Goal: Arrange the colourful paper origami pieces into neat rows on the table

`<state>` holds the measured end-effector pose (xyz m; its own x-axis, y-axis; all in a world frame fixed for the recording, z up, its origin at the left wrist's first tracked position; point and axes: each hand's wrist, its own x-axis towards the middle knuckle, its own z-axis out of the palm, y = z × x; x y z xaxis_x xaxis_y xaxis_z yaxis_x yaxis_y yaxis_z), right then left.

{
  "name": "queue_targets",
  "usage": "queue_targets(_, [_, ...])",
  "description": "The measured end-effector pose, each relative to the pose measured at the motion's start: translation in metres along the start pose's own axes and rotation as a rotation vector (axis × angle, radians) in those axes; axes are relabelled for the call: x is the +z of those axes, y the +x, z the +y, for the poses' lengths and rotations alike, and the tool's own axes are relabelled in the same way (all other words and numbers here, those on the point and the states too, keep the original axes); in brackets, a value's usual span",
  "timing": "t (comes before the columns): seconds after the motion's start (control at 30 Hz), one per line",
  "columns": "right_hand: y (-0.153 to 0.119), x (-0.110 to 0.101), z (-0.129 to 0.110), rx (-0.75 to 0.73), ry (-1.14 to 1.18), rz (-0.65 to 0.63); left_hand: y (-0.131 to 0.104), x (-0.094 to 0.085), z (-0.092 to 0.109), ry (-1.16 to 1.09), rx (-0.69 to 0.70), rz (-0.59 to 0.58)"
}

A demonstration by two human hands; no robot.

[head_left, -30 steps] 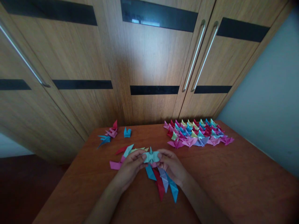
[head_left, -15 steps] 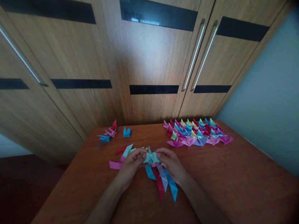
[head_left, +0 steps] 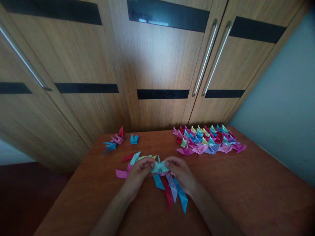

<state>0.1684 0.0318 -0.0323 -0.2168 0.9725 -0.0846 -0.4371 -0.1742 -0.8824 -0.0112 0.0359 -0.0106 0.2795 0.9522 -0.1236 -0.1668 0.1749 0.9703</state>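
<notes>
A pale mint origami crane (head_left: 159,167) is stretched between my two hands, its wings spread to either side. My left hand (head_left: 140,170) pinches the left wing, and my right hand (head_left: 179,170) pinches the right one. Below and around the hands lie folded paper pieces: a red strip (head_left: 168,195), a lavender strip (head_left: 172,187), a blue strip (head_left: 181,195) and a shorter blue one (head_left: 158,181). Left of my left hand are a magenta piece (head_left: 121,173), a mint strip (head_left: 135,158) and a dark red one (head_left: 127,157). The hands partly cover some pieces.
Rows of several colourful paper cranes (head_left: 206,139) stand at the back right of the wooden table (head_left: 228,186). At the back left are a pink crane (head_left: 117,139), a blue crane (head_left: 109,147) and a small blue folded piece (head_left: 134,139). Wooden cabinet doors (head_left: 159,59) rise behind.
The crane between my fingers looks slightly flatter and wider across its middle. Both hands keep their hold in nearly the same place, and the view has shifted very slightly.
</notes>
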Motion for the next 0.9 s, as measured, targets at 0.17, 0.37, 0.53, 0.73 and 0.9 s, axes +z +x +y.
queue_targets(0.17, [0.0009, -0.0058, -0.0077, 0.043, 0.12, -0.06, -0.0038, -0.0034, 0.0082, -0.038, -0.088, -0.088])
queue_targets(0.37, [-0.0019, -0.0043, -0.0086, 0.043, 0.1, -0.119, -0.0051, -0.0027, 0.0079, -0.051, -0.066, -0.1])
queue_targets(0.53, [-0.0048, -0.0028, -0.0091, 0.052, -0.036, -0.175, -0.003, -0.0041, 0.0054, -0.05, -0.065, -0.109])
queue_targets(0.73, [-0.005, -0.0047, -0.0082, 0.027, -0.106, -0.186, -0.0046, -0.0028, 0.0073, -0.093, -0.082, -0.112])
queue_targets(0.9, [-0.0047, -0.0049, -0.0065, 0.031, -0.095, -0.171, -0.0068, -0.0005, 0.0079, -0.115, -0.095, -0.15])
